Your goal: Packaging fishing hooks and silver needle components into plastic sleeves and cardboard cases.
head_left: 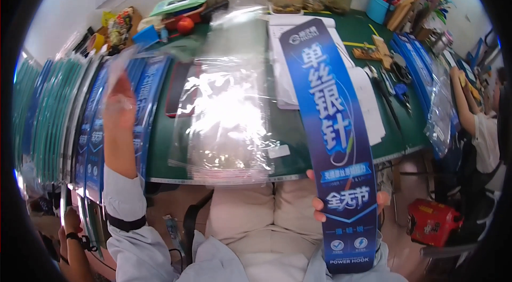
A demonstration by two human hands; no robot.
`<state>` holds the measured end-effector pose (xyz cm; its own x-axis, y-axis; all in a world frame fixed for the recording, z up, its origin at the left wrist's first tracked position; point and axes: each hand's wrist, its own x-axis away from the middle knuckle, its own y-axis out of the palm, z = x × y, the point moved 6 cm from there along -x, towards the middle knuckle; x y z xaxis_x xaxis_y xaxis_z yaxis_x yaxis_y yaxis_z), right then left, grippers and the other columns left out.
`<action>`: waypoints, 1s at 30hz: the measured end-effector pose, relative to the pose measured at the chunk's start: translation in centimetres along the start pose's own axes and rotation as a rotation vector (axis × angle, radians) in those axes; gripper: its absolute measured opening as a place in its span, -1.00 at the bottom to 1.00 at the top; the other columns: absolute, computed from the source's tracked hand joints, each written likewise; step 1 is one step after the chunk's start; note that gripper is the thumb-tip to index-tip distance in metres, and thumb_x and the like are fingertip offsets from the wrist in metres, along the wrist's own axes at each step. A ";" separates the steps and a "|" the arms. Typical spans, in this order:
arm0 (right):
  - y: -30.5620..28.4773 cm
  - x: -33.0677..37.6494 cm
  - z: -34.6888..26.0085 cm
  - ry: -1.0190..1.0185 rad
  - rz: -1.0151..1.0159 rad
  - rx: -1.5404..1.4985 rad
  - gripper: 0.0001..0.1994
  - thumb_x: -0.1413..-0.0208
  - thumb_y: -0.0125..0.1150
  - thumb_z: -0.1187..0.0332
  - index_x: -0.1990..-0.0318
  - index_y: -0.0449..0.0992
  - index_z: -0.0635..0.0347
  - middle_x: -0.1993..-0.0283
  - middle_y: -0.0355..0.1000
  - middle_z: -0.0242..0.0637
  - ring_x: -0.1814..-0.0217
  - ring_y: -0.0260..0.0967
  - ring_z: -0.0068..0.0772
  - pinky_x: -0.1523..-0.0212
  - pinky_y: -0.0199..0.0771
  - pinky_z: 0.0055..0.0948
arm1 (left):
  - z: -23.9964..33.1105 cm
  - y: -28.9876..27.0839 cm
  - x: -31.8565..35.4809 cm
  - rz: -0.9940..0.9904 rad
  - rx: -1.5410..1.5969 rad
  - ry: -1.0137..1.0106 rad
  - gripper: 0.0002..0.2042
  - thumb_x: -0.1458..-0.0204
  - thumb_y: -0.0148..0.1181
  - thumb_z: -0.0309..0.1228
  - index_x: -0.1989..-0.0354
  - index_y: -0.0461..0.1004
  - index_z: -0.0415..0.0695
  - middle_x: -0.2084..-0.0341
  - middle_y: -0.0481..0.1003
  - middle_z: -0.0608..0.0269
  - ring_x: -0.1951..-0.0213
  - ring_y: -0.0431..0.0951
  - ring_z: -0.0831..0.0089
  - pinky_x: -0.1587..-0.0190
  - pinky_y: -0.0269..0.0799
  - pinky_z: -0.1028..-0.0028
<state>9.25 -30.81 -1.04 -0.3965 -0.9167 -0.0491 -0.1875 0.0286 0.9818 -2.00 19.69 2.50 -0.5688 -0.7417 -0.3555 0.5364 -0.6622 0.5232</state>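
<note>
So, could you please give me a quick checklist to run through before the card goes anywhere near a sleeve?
1. Card held: ok. The right hand grips the blue card near its lower end, fingers showing at both edges.
2. Sleeve held: ok. The left hand is raised and pinches a clear sleeve.
3. Sleeve mouth open: cannot tell; the film is blurred.
4. Card lined up with that sleeve: not ok. The card stands well to the right, apart from it.
5. Spare sleeves at hand: ok. A glossy stack lies on the green table.
6. Card undamaged: ok on the face shown; back hidden.
</note>
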 end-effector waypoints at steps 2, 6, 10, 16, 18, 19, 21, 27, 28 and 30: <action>0.0 -0.8 -0.2 -0.042 -0.047 -0.023 0.00 0.19 0.33 0.12 -0.39 -0.22 -0.09 -0.40 -0.23 0.09 -0.05 0.18 0.11 0.10 0.34 -0.04 | 0.2 -0.9 0.1 0.126 0.239 0.059 -0.67 -0.11 0.05 -0.51 -0.05 0.28 -0.29 0.02 0.39 0.12 0.00 0.42 0.39 -0.15 0.33 0.51; -0.3 -0.7 -1.0 -0.154 0.053 -0.067 -0.04 0.22 0.28 0.14 -0.36 -0.14 0.07 -0.32 -0.09 0.21 0.04 0.31 0.17 0.17 0.45 -0.03 | -4.4 10.9 8.3 0.134 0.093 -0.077 -0.65 -0.15 0.02 -0.41 -0.11 0.27 -0.20 0.00 0.39 0.20 -0.02 0.40 0.45 -0.10 0.31 0.53; 0.3 -0.5 -1.5 -0.110 0.119 0.095 0.01 0.21 0.34 0.11 -0.38 -0.19 0.00 -0.37 -0.20 0.18 -0.03 0.22 0.12 0.12 0.34 -0.04 | -9.2 15.9 14.3 0.007 0.009 -0.726 -0.55 -0.08 0.08 -0.47 -0.17 0.23 -0.19 -0.06 0.37 0.24 0.04 0.42 0.55 -0.03 0.36 0.58; 0.4 3.4 -2.9 -0.091 0.545 1.020 0.04 0.33 0.31 0.01 -0.32 -0.07 0.29 -0.14 0.17 0.04 0.00 0.32 -0.14 -0.02 0.30 -0.34 | -12.2 18.1 15.4 -0.005 0.103 -0.935 -0.59 -0.13 0.07 -0.35 -0.12 0.25 -0.26 0.04 0.43 0.04 0.04 0.47 0.38 -0.02 0.43 0.49; 2.3 2.9 -3.1 -0.058 0.602 1.200 0.07 0.39 0.35 -0.01 -0.32 -0.05 0.25 -0.18 0.14 0.11 -0.07 0.29 -0.07 0.02 0.32 -0.32 | -11.7 18.2 15.1 -0.008 0.096 -0.940 -0.62 -0.15 0.04 -0.34 -0.11 0.26 -0.24 0.05 0.43 0.06 0.03 0.47 0.38 -0.01 0.44 0.51; 3.3 2.7 -3.8 -0.064 0.536 1.744 0.07 0.41 0.35 0.01 -0.31 -0.03 0.29 -0.23 0.06 0.13 -0.18 0.17 -0.01 -0.07 0.24 -0.22 | -11.7 18.3 15.2 -0.031 0.100 -0.964 -0.64 -0.17 0.00 -0.34 -0.10 0.28 -0.23 0.06 0.44 0.08 0.02 0.47 0.37 0.00 0.45 0.53; 4.8 2.4 -2.9 -0.095 0.424 2.379 0.04 0.44 0.33 0.06 -0.30 0.01 0.27 -0.30 -0.08 0.22 -0.29 0.02 0.21 -0.21 0.08 -0.04 | -11.6 18.0 14.9 -0.026 0.111 -0.883 -0.62 -0.18 -0.01 -0.31 -0.12 0.26 -0.23 0.03 0.42 0.05 0.01 0.46 0.36 -0.02 0.44 0.52; 6.0 3.3 -1.5 -0.042 0.289 2.490 -0.07 0.35 0.31 0.17 -0.30 0.06 0.13 -0.29 -0.06 0.24 -0.23 0.09 0.31 -0.14 0.18 0.00 | -11.5 17.3 12.6 0.090 0.183 -0.571 -0.55 -0.16 0.04 -0.25 -0.12 0.22 -0.29 0.01 0.35 0.05 0.00 0.43 0.32 -0.12 0.39 0.45; 5.9 3.5 -1.3 -0.062 0.307 2.495 -0.10 0.37 0.32 0.14 -0.27 0.15 0.10 -0.27 0.01 0.25 -0.21 0.10 0.32 -0.12 0.20 -0.03 | -11.2 17.5 12.4 0.096 0.178 -0.561 -0.55 -0.16 0.04 -0.25 -0.12 0.22 -0.29 0.01 0.35 0.05 0.00 0.43 0.32 -0.12 0.39 0.45; 5.6 3.4 -0.9 -0.083 0.279 2.513 -0.09 0.39 0.32 0.15 -0.28 0.15 0.10 -0.25 0.02 0.26 -0.19 0.11 0.33 -0.11 0.21 -0.03 | -10.4 17.5 11.9 0.200 0.151 -0.495 -0.58 -0.14 0.08 -0.24 -0.07 0.28 -0.28 0.04 0.37 0.08 0.03 0.44 0.33 -0.10 0.39 0.44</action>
<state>7.63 -34.11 4.46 -0.5837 -0.8077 -0.0836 -0.3054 0.3137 -0.8991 7.09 -1.86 -0.66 -0.7095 -0.6887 0.1496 0.5895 -0.4635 0.6616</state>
